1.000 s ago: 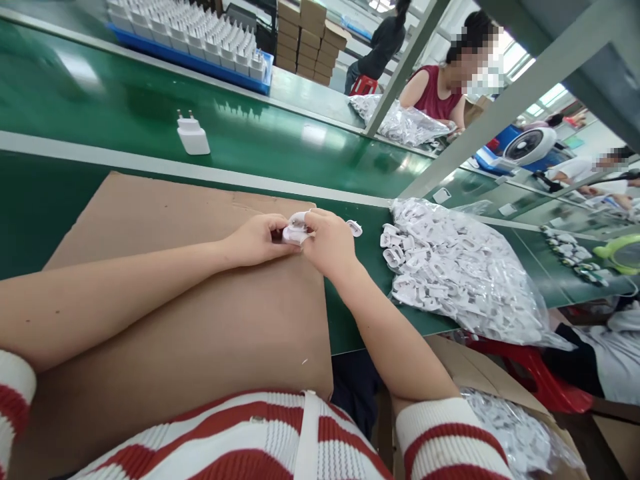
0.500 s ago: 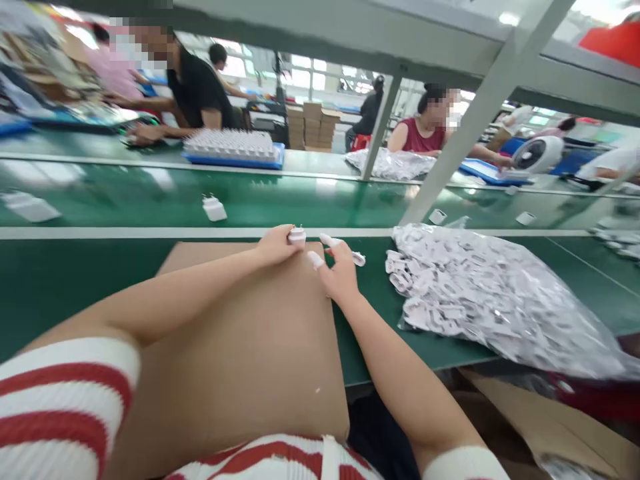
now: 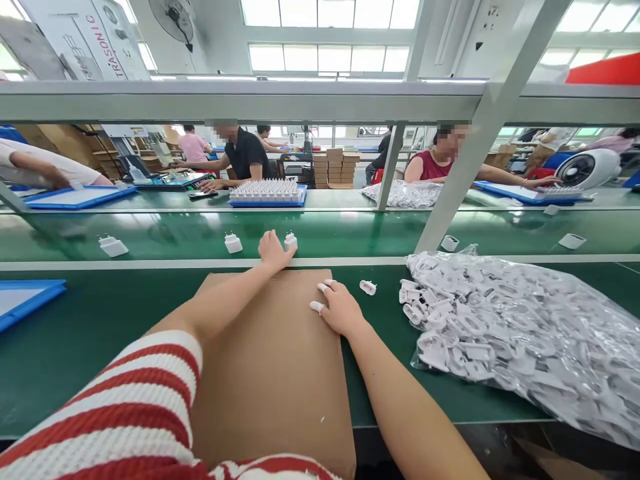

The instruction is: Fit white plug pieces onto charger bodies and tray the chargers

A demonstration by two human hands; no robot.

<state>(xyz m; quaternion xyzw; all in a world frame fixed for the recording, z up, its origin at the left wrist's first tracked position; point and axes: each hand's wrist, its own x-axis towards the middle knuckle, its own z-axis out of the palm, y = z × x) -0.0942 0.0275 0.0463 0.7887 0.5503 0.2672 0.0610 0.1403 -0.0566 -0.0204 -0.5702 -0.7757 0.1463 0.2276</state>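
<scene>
My left hand (image 3: 274, 252) reaches over the green conveyor belt with its fingers apart. Right by its thumb stands a white plug charger (image 3: 291, 241), pins upward; the thumb seems to touch it, but the fingers are not wrapped round it. My right hand (image 3: 341, 309) is open at the right edge of a brown cardboard sheet (image 3: 273, 360), with white finger cots on its tips and nothing held. Just right of it, a small white plastic piece (image 3: 368, 287) lies on the green table. Farther right, a clear bag (image 3: 505, 327) spills similar white pieces.
More white chargers (image 3: 233, 243) lie along the belt. A grey slanted post (image 3: 463, 167) rises behind the bag. Across the belt are a blue tray of chargers (image 3: 267, 193) and several people at work. Another blue tray (image 3: 33, 297) sits at the left.
My left hand has moved forward onto the belt and let go of the charger, its fingers now spread. The right hand stays open near the cardboard edge. The camera view has tilted up and levelled.
</scene>
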